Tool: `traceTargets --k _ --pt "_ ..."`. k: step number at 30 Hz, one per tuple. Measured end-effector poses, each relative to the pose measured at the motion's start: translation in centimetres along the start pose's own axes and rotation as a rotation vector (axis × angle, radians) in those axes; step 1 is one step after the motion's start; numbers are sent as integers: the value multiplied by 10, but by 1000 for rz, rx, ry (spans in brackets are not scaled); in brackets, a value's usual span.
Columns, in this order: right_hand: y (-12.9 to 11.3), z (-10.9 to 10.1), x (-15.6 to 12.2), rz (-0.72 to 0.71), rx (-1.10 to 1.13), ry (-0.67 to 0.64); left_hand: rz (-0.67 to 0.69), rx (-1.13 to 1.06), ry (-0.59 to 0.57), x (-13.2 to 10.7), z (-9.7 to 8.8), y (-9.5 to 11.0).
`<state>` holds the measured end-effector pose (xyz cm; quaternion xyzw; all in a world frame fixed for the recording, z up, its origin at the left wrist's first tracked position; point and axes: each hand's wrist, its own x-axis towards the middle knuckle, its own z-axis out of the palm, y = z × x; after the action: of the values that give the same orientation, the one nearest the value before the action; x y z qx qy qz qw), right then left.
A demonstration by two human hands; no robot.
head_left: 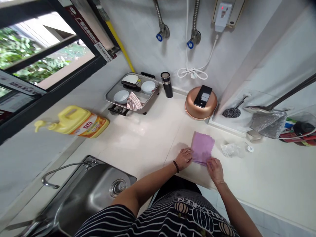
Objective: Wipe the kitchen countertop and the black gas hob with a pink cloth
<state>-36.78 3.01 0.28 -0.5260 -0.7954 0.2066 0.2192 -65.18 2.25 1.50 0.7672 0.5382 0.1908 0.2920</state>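
A purple cloth (202,147) with a scalloped edge lies folded on the white counter in front of me. My left hand (185,158), with a dark bead bracelet at the wrist, is closed at the cloth's left edge near its front corner. At the front right corner, my right hand (215,169) pinches the cloth between thumb and fingers. The undersides of the fingers are partly hidden. Right of the cloth lies a crumpled clear plastic bag (230,149), and beyond the cloth stands an upturned copper-coloured pan (201,110) with a black phone (203,96) on top.
A steel sink (84,197) with a faucet (50,179) is at left. Behind it stands a yellow detergent jug (81,121). An electric pan (145,107) holding bowls and a striped cloth sits at the back, beside a black thermos (167,86). Utensils hang at right.
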Motion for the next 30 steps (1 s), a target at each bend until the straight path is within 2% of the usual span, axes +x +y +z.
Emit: traceTargets --k 6,12,15,18,22,25,28,30 --pt "-4 7 -4 5 -126 -61 31 42 -94 1 -5 -5" --pt "-6 7 -2 -2 -221 -31 172 39 -167 10 -7 -15" --pt "-11 5 -4 -42 -188 13 177 56 -89 8 -4 -20" --pt "-17 0 -11 -107 -64 3 182 65 -5 -4 -2 -19" --pt "-17 -12 -8 -65 95 -34 136 44 -12 -11 -7 -9" --pt "-11 -21 20 12 127 42 35 5 37 10 -21 -1" --pt "-7 -25 50 72 106 182 -94 14 220 42 -32 1" --pt "-9 -24 56 84 100 243 -96 41 291 55 -29 0"
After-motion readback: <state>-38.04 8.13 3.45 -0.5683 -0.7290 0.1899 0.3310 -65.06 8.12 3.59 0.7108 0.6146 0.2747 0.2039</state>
